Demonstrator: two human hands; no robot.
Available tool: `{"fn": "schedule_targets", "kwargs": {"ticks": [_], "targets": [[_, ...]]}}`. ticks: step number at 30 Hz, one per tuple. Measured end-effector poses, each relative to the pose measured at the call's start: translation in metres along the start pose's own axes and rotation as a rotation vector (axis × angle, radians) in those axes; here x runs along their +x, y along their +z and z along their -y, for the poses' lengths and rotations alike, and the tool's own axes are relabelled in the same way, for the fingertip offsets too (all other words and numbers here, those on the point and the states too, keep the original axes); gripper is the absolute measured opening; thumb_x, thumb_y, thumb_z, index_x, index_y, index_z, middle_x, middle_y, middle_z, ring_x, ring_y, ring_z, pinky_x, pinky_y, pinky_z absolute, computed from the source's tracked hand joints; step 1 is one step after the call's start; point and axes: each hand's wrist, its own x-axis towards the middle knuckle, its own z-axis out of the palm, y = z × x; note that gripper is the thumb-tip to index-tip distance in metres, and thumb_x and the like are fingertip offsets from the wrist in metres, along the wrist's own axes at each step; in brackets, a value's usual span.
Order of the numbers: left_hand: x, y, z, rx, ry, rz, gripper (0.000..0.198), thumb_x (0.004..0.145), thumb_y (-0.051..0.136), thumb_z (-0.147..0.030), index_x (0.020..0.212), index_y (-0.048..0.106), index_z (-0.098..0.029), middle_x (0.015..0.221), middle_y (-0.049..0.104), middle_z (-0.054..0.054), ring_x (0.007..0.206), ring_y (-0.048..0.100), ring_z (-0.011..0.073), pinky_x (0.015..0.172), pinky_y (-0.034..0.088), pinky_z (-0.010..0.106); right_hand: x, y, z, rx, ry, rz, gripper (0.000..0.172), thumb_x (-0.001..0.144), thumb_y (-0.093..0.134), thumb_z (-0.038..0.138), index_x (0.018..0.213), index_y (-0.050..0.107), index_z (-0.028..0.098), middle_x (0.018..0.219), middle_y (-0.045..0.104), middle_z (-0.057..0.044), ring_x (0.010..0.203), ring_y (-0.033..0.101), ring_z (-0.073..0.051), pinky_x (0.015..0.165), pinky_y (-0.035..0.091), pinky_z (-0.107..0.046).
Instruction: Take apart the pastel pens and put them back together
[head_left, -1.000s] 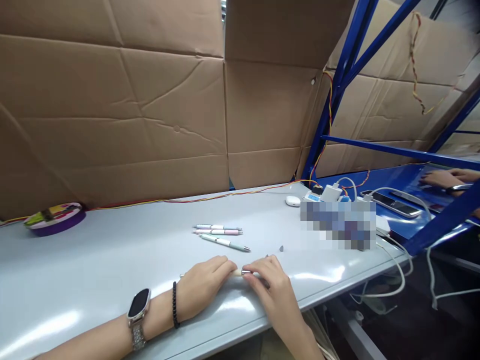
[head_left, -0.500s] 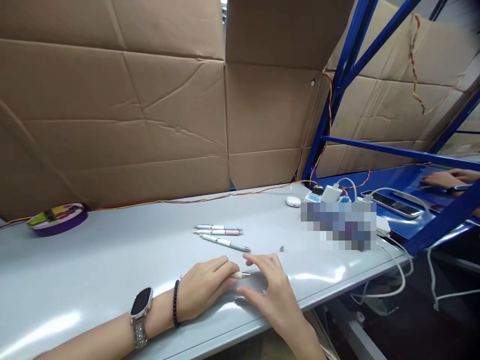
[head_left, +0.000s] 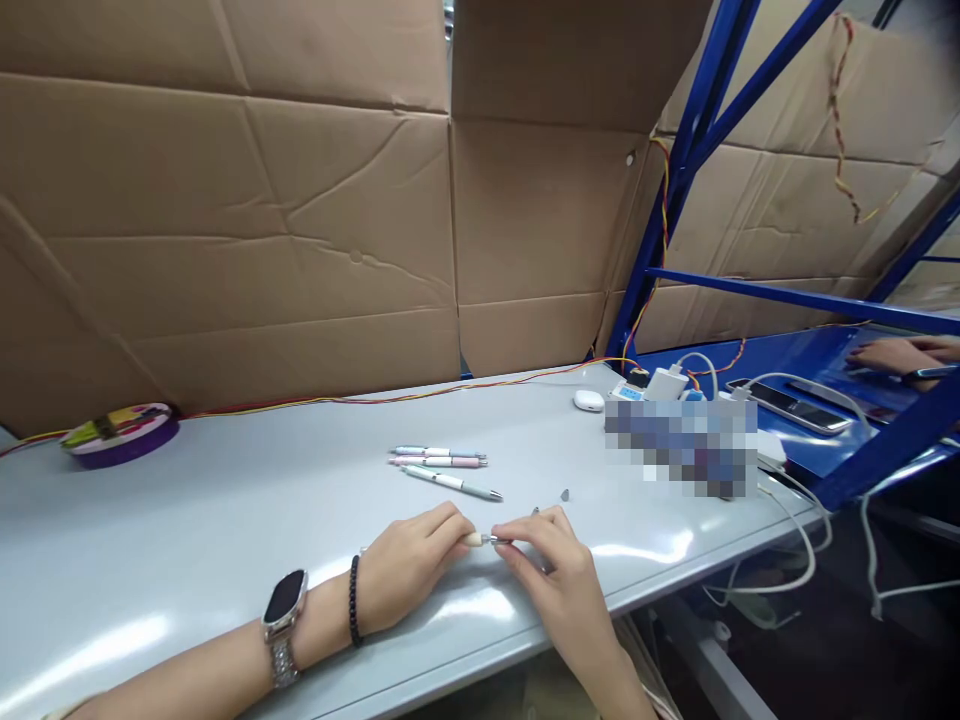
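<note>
My left hand (head_left: 409, 570) rests on the grey table (head_left: 187, 540) and grips a cream-coloured pen (head_left: 475, 540) by its barrel, a watch and a bead bracelet on that wrist. My right hand (head_left: 551, 570) pinches the pen's metal tip end with thumb and fingers. Three more pens (head_left: 442, 468) lie side by side just beyond the hands. A small grey part (head_left: 564, 494) lies on the table to the right of the pens.
A purple round tin (head_left: 120, 435) sits at the far left. A white earbud case (head_left: 588, 401), chargers and cables crowd the right end. Cardboard walls stand behind; a blue rack (head_left: 750, 290) is at right, where another person's hand (head_left: 892, 355) rests by a phone (head_left: 787, 405).
My right hand let go of the pen tip and spread open half a second ago, then closed on the tip again. My left hand kept its hold on the pen.
</note>
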Motion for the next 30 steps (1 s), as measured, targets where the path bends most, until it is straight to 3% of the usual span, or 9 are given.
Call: {"fn": "schedule_targets", "kwargs": {"ticks": [3, 5, 8, 11, 15, 19, 23, 26, 30], "targets": [[-0.001, -0.001, 0.001, 0.016, 0.032, -0.014, 0.027, 0.097, 0.024, -0.023, 0.111, 0.048, -0.021, 0.09, 0.057, 0.003, 0.069, 0.055, 0.0132, 0.06, 0.045, 0.022, 0.001, -0.001, 0.001, -0.022, 0.038, 0.001, 0.014, 0.087, 0.051, 0.024, 0.09, 0.064, 0.024, 0.082, 0.065, -0.003, 0.081, 0.056, -0.019, 0.068, 0.048, -0.03], [-0.002, -0.001, 0.002, 0.065, 0.068, -0.013, 0.033, 0.094, 0.026, -0.016, 0.119, 0.045, -0.026, 0.091, 0.055, 0.002, 0.063, 0.053, 0.0117, 0.056, 0.043, 0.02, 0.001, -0.001, 0.002, -0.031, 0.067, 0.004, 0.015, 0.089, 0.049, 0.027, 0.091, 0.064, 0.024, 0.082, 0.063, -0.003, 0.08, 0.057, -0.019, 0.065, 0.048, -0.028], [-0.004, -0.001, 0.003, 0.141, 0.092, -0.007, 0.042, 0.09, 0.026, -0.009, 0.119, 0.046, -0.03, 0.089, 0.054, 0.001, 0.057, 0.049, 0.0112, 0.051, 0.039, 0.02, 0.0, 0.0, 0.004, -0.02, 0.09, -0.015, 0.017, 0.09, 0.047, 0.029, 0.093, 0.062, 0.024, 0.082, 0.061, -0.003, 0.079, 0.057, -0.018, 0.062, 0.048, -0.026], [-0.004, -0.001, 0.003, 0.157, 0.094, -0.02, 0.042, 0.089, 0.026, -0.008, 0.119, 0.046, -0.029, 0.087, 0.055, 0.001, 0.058, 0.05, 0.0114, 0.051, 0.039, 0.02, -0.001, -0.003, 0.004, -0.02, 0.103, -0.122, 0.02, 0.091, 0.043, 0.032, 0.087, 0.059, 0.021, 0.078, 0.059, -0.003, 0.073, 0.057, -0.016, 0.06, 0.046, -0.025], [-0.003, -0.001, 0.003, 0.119, 0.106, -0.055, 0.031, 0.094, 0.026, -0.014, 0.114, 0.048, -0.025, 0.088, 0.058, 0.002, 0.066, 0.055, 0.0123, 0.057, 0.042, 0.02, -0.001, -0.026, -0.008, -0.244, 0.092, -0.215, 0.024, 0.09, 0.042, 0.035, 0.076, 0.054, 0.021, 0.068, 0.054, -0.002, 0.063, 0.051, -0.016, 0.057, 0.043, -0.026], [0.007, -0.011, 0.011, 0.089, 0.056, -0.146, 0.022, 0.098, 0.03, -0.026, 0.103, 0.05, -0.02, 0.092, 0.062, 0.004, 0.081, 0.058, 0.0158, 0.068, 0.045, 0.024, 0.002, -0.052, -0.031, -0.468, 0.139, -0.099, 0.015, 0.085, 0.049, 0.033, 0.077, 0.056, 0.022, 0.066, 0.055, -0.001, 0.058, 0.051, -0.017, 0.054, 0.042, -0.028], [0.03, -0.034, 0.029, 0.118, -0.031, -0.195, 0.022, 0.097, 0.031, -0.028, 0.1, 0.052, -0.02, 0.095, 0.062, 0.003, 0.085, 0.057, 0.0166, 0.073, 0.044, 0.027, 0.004, -0.055, -0.04, -0.527, 0.158, 0.012, 0.01, 0.083, 0.047, 0.022, 0.08, 0.057, 0.021, 0.071, 0.057, -0.002, 0.069, 0.056, -0.019, 0.06, 0.045, -0.03], [0.054, -0.045, 0.048, 0.128, -0.132, -0.074, 0.024, 0.096, 0.032, -0.029, 0.102, 0.054, -0.021, 0.098, 0.061, 0.003, 0.092, 0.055, 0.0189, 0.079, 0.043, 0.031, 0.007, -0.051, -0.037, -0.545, 0.153, 0.078, 0.014, 0.083, 0.045, 0.017, 0.083, 0.058, 0.02, 0.078, 0.058, -0.004, 0.076, 0.057, -0.02, 0.067, 0.046, -0.032], [0.08, -0.037, 0.078, 0.135, -0.145, 0.02, 0.025, 0.093, 0.036, -0.028, 0.094, 0.06, -0.019, 0.085, 0.063, 0.004, 0.084, 0.057, 0.0224, 0.071, 0.046, 0.033, 0.01, -0.05, -0.035, -0.556, 0.187, 0.126, 0.02, 0.083, 0.044, 0.017, 0.092, 0.061, 0.018, 0.082, 0.058, -0.006, 0.08, 0.057, -0.02, 0.072, 0.047, -0.033]]}}
